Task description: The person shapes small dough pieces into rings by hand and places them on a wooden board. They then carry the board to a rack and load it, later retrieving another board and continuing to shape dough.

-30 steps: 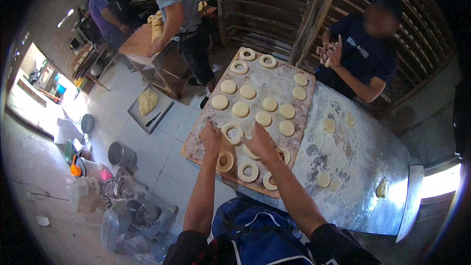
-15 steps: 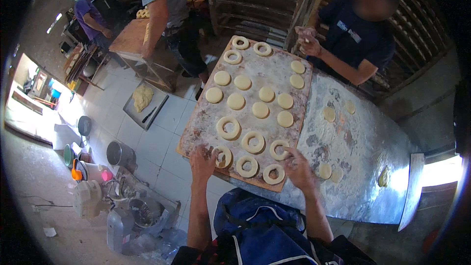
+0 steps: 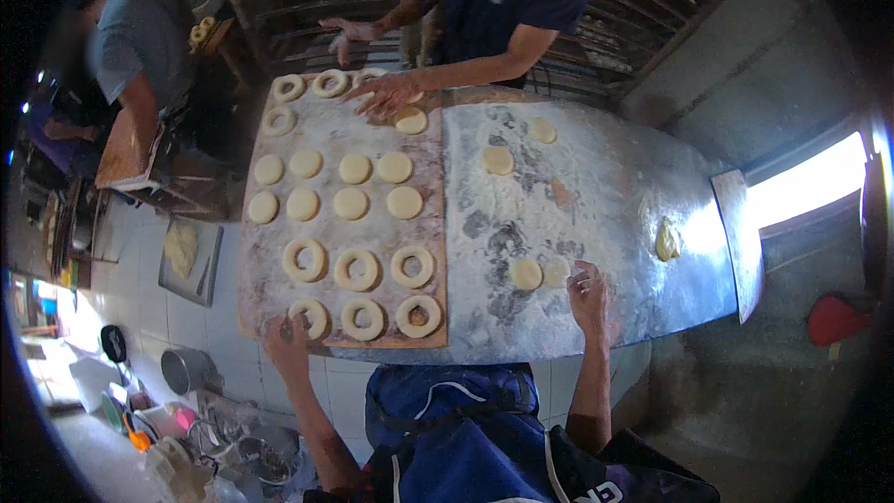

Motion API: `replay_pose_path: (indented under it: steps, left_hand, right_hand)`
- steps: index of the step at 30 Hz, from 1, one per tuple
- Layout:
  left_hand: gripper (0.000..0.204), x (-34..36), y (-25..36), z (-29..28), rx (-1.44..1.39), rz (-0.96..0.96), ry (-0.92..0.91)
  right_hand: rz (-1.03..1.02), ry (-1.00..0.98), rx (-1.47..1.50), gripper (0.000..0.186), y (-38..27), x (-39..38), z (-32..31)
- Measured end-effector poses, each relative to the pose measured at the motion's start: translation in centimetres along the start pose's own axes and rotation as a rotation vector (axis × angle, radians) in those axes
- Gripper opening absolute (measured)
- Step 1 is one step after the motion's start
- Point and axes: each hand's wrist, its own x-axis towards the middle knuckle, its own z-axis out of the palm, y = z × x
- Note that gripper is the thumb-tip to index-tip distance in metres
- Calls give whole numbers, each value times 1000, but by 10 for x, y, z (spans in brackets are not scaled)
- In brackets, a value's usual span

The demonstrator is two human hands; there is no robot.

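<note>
The fingers of the left hand (image 3: pixel 286 346) are at the left edge of the nearest-left dough ring (image 3: pixel 318 319); I cannot tell if they grip it or only touch it. The fingers of the right hand (image 3: pixel 589 300) are bent and a little apart, with nothing seen between them, just beside a pale flat dough piece (image 3: pixel 556 275) on the floured metal counter (image 3: pixel 624 182).

This ring lies flat at the near left corner of a wooden board (image 3: pixel 326 140), in a front row of three rings. Behind them is a second row of three, then eight dough discs (image 3: pixel 355 168) in two rows of four. More rings lie at the far left of the board. At its far right, a co-worker's hand (image 3: pixel 386 96) is spread over the pieces, partly hiding them.

To the right of the board, the counter carries other flat rounds (image 3: pixel 497 160) and, farther right, a small dough lump (image 3: pixel 669 240). On the floor at left, a tray (image 3: pixel 206 281) holds a mass of dough (image 3: pixel 180 248). Another person in a grey shirt (image 3: pixel 149 33) stands beyond.
</note>
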Motion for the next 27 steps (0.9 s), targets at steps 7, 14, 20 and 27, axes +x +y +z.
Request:
replay_pose_path:
  steps: [7, 14, 20, 27]
  left_hand:
    - [39, -21, 65, 11, 206, 31, 234]
    - [31, -105, 217, 128, -490, 400, -337]
    - [37, -172, 291, 207, -685, 64, -616]
    - [34, -210, 317, 229, -997, 22, -702]
  right_hand:
    - [-418, -161, -360, 43, 1, 19, 38]
    - [-459, -275, -356, 36, -7, 66, 52]
    - [-313, -534, 132, 38, -2, 50, 16]
    - [-158, -475, 602, 35, 11, 12, -39]
